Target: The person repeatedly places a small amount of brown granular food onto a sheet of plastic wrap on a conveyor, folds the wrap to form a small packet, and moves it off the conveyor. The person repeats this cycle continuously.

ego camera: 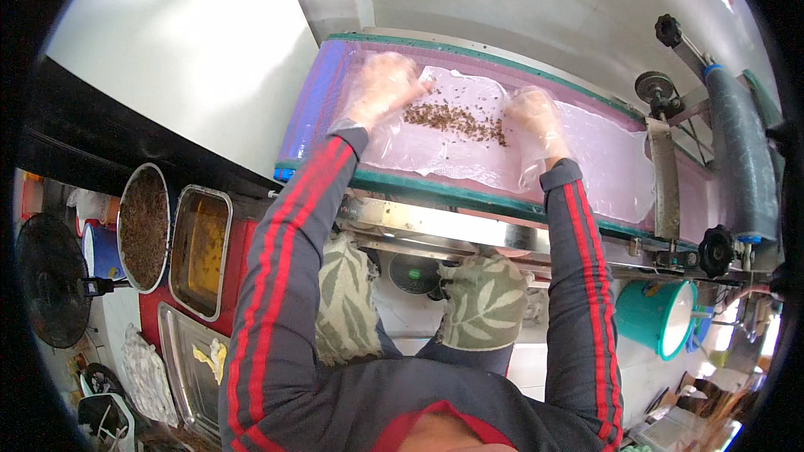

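Note:
A thin, wet white sheet point(465, 157) lies on the pink mesh conveyor belt point(502, 63), with dark brown crumbly filling point(455, 122) scattered in a band across its middle. My left hand point(383, 91), in a clear plastic glove, is at the sheet's left edge with its fingers reaching towards the filling. At the sheet's right edge is my right hand point(535, 116), also gloved, its fingers curled down; whether it pinches the sheet is hidden. Another thin white sheet point(606, 157) lies to the right of that hand.
A metal bar point(664, 179) and a roller point(741, 157) cross the belt at right. Left of me are a bowl of brown filling point(143, 229), a metal tray of yellowish liquid point(200, 251), another metal tray point(188, 370) and a fan point(53, 279). A green bucket point(656, 317) stands at lower right.

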The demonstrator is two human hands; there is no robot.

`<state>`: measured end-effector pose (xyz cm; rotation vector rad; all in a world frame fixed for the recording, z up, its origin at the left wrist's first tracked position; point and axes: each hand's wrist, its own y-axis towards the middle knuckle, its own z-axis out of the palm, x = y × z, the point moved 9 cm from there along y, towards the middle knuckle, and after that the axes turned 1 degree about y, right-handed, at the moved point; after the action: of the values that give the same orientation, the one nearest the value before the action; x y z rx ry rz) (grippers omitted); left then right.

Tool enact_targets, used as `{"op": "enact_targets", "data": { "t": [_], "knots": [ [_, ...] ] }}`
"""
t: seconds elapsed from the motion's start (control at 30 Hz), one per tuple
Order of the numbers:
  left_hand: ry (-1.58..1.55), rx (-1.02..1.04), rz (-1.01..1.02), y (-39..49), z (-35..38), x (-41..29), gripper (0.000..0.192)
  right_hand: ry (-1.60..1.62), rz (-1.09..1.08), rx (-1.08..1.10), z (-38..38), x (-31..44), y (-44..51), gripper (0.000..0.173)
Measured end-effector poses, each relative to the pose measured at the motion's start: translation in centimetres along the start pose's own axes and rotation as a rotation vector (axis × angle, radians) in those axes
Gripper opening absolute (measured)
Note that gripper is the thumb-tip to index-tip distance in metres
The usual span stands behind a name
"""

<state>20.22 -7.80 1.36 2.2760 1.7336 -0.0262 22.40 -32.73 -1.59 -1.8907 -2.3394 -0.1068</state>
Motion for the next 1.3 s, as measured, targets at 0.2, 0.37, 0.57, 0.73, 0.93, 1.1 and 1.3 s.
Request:
{"op": "enact_targets", "data": {
  "t": [0.2, 0.37, 0.57, 0.73, 0.93, 1.1, 1.3],
  "knots": [
    [-0.735, 0.154, 0.001, -4.1, -2.0, -0.5, 0.036, 0.514, -0.069, -0.190, -4.6, 2.0, -7.0, 0.028],
    [-0.973, 0.166, -0.271, -7.1, -2.5, 2.1, 0.030, 0.685, 0.007, -0.137, -4.0, 2.8, -8.8, 0.018],
    [-0.282, 0.073, 0.238, -9.4, -4.1, -3.1, 0.023, 0.219, -0.380, -0.217, -2.9, 8.5, -10.4, 0.024],
    [-0.526, 0.064, 0.011, -11.9, -5.1, -1.1, 0.026, 0.535, -0.227, -0.153, -4.9, 7.7, -12.6, 0.021],
    [-0.254, 0.000, 0.234, -13.8, -4.7, -3.5, 0.020, 0.111, -0.360, -0.094, -3.8, 10.2, -14.9, 0.018],
    [-0.166, -0.047, 0.264, -18.7, -6.7, -3.0, 0.017, 0.573, -0.446, -0.226, -3.5, 7.3, -18.6, 0.011],
    [-0.393, -0.416, -0.386, -29.0, -17.4, 8.1, 0.023, 0.505, -0.366, -0.323, -6.4, 5.7, -21.2, 0.015]
  ]
}}
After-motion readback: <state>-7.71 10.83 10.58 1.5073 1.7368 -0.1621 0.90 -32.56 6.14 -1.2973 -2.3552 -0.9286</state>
